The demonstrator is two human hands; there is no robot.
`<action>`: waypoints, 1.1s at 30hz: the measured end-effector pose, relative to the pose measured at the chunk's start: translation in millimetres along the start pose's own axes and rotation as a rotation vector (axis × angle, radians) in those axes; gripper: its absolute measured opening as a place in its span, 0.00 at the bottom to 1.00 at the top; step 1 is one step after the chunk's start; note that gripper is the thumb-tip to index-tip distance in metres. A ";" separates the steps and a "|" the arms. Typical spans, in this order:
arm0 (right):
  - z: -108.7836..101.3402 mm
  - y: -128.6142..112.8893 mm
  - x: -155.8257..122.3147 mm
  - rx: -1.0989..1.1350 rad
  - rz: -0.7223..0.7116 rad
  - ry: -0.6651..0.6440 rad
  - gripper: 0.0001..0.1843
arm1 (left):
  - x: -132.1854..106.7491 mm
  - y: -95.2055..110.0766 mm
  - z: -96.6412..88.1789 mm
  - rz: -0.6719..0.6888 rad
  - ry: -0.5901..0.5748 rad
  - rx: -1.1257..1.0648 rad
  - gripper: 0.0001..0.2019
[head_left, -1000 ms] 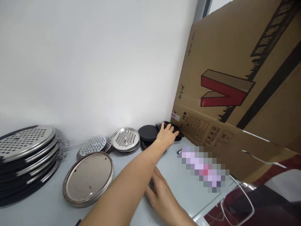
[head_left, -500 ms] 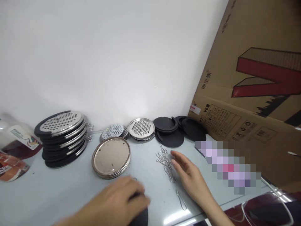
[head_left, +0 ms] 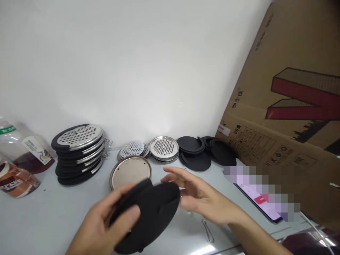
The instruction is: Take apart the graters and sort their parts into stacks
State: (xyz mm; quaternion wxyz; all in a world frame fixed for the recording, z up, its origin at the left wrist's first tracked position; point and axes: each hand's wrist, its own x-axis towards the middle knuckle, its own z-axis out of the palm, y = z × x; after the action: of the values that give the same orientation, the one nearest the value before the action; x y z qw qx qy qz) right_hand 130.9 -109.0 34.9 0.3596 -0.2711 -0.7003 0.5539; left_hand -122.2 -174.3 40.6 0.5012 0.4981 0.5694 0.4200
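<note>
Head view: my left hand (head_left: pixel 105 217) alone pinches a black disc (head_left: pixel 155 216), apparently leaving my spread right hand (head_left: pixel 203 198) free.

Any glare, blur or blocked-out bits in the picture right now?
Head view: bright glare on the table at the bottom edge, just below the loose clip; head view: the left hand and black disc look slightly soft; head view: coarse blocks mask part of the phone.
</note>
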 end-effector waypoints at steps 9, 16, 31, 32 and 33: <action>2.2 2.3 51.1 0.221 0.118 -0.307 0.22 | 58.6 43.0 -33.4 0.040 -0.421 0.086 0.26; 3.0 20.0 36.3 0.177 0.190 -0.280 0.16 | 57.1 22.7 -2.3 0.201 -0.382 0.310 0.18; 31.0 44.9 38.6 0.035 0.074 0.323 0.12 | 56.9 -5.7 2.4 0.128 -0.324 0.184 0.16; 33.3 45.5 37.6 -0.025 0.061 0.354 0.12 | 57.6 -7.1 3.3 0.128 -0.302 0.167 0.17; 33.9 45.3 36.7 -0.073 0.052 0.362 0.10 | 58.6 -8.3 3.5 0.124 -0.283 0.147 0.17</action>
State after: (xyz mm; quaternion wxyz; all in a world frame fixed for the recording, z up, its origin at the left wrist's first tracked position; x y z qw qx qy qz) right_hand 81.0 -89.3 -5.9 0.4552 -0.3970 -0.6365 0.4796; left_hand -120.0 -117.8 23.1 0.5118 0.6218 0.4905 0.3328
